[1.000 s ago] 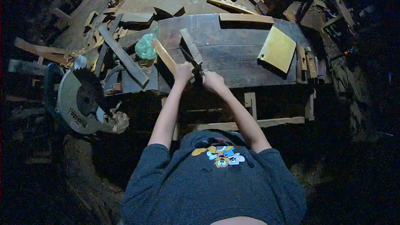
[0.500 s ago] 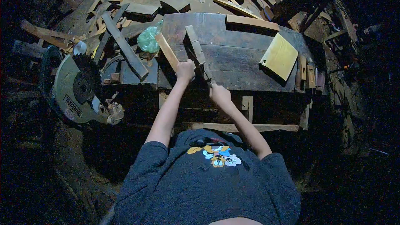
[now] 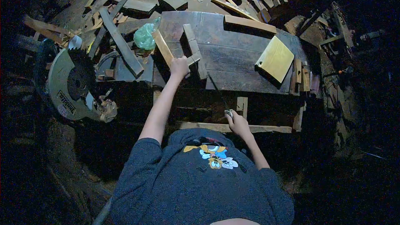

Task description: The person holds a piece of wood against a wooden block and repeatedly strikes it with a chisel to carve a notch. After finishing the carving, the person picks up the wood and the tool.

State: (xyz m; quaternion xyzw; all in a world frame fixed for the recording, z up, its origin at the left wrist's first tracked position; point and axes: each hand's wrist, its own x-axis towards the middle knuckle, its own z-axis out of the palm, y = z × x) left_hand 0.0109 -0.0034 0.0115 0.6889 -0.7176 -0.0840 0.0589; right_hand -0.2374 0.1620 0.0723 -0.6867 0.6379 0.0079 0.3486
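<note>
My left hand (image 3: 180,67) is closed around the near part of a tan piece of wood (image 3: 163,46) at the left of the workbench (image 3: 233,64). A short pale end of wood (image 3: 193,59) sticks out to the right of this hand, over a greyish wooden strip (image 3: 191,37) on the bench. My right hand (image 3: 238,124), lower and in front of the bench's near edge, grips a long thin dark file-like tool (image 3: 217,89) by its handle. The tool's tip points up and left, towards the bench edge. Its exact kind I cannot tell.
A circular saw blade with its guard (image 3: 62,87) stands at the left. A green plastic bag (image 3: 144,36) lies beside the bench's left side. On the bench are a yellowish board (image 3: 275,59) and a long wooden bar (image 3: 250,25). Wood scraps (image 3: 121,43) lie beyond.
My right hand has drawn back down and right with the dark tool, away from the wood. My left hand stays on the tan piece, and the view has shifted slightly.
</note>
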